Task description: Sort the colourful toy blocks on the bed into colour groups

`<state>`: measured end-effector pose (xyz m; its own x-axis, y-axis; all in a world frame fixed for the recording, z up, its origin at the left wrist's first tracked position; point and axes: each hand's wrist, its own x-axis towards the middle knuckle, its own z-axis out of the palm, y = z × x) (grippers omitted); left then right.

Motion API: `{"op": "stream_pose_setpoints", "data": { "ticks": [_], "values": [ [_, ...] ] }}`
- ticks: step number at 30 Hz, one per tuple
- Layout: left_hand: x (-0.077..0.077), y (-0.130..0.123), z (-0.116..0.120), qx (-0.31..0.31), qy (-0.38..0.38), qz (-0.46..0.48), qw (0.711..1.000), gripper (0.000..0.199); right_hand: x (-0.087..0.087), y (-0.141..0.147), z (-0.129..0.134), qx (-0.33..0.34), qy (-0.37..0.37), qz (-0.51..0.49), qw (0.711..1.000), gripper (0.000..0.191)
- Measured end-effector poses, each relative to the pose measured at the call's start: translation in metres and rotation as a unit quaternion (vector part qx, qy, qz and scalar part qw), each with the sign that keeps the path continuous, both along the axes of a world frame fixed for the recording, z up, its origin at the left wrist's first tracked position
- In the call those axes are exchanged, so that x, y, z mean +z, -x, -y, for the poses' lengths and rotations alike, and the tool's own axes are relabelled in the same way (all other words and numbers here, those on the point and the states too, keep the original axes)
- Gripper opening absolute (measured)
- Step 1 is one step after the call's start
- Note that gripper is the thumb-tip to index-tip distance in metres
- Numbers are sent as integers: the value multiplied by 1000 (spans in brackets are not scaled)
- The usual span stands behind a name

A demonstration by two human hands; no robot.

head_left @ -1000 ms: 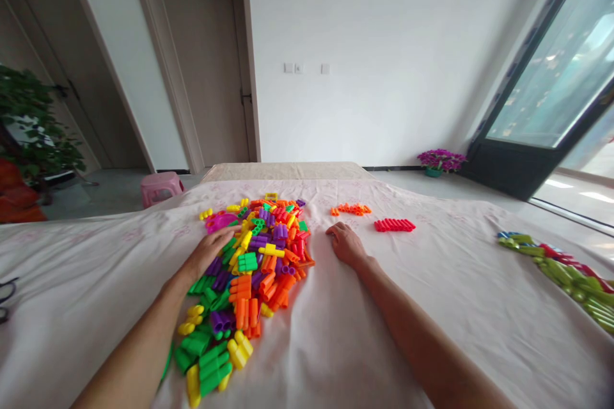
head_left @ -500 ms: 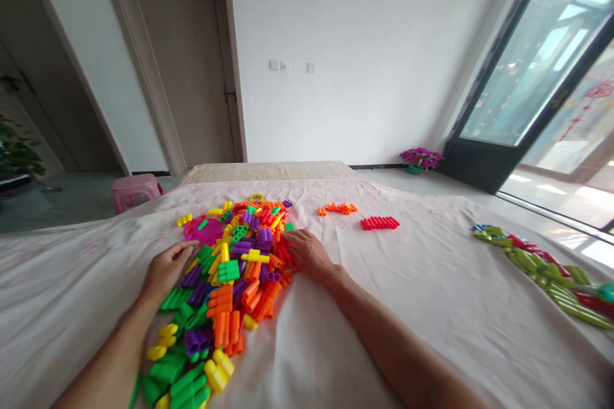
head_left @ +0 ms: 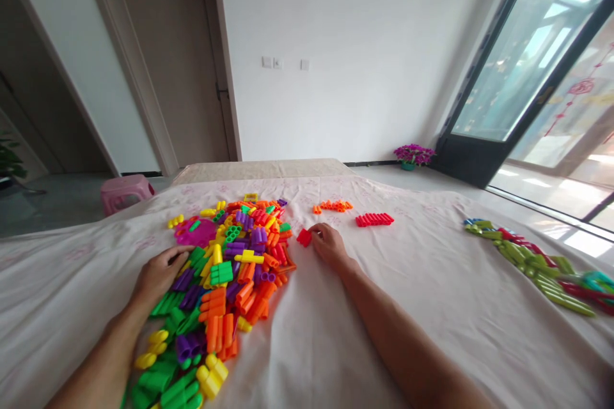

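A red toy building block (head_left: 304, 238) is pinched in the fingers of my right hand (head_left: 328, 244), just off the right side of the pile. Part of the block is hidden by the fingers. My left hand (head_left: 160, 273) rests at the pile's left edge, fingers loosely bent, thumb a little apart, with nothing visible in it. Between my hands lies a long heap of plastic building blocks (head_left: 247, 257) in orange, purple, green, yellow and red. Nearest my left fingertips are green blocks (head_left: 197, 257) and a round magenta piece (head_left: 204, 232).
Beyond my right hand lie a row of red blocks (head_left: 375, 220) and a group of small orange blocks (head_left: 336, 206). Olive, red and blue pieces (head_left: 520, 254) lie at the far right of the cloth-covered table (head_left: 412, 281). A pink stool (head_left: 125, 193) stands behind left.
My right hand has drawn away from the heap to the right, bringing out a red block. My left hand stays by the heap's left side. The view has shifted slightly.
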<state>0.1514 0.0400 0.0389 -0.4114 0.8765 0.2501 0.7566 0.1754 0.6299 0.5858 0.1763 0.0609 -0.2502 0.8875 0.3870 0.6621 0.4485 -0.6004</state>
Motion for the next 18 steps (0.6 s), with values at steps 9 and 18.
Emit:
{"op": "stream_pose_setpoints", "data": {
  "ticks": [9, 18],
  "values": [
    [0, 0, -1, -2, 11, 4, 1000, 45, -9, -21, -9, 89, -28, 11, 996, 54],
    [1, -1, 0, 0, 21, -4, 1000, 45, -1, -10, 0, 85, -45, 87, 992, 22]
  ]
}}
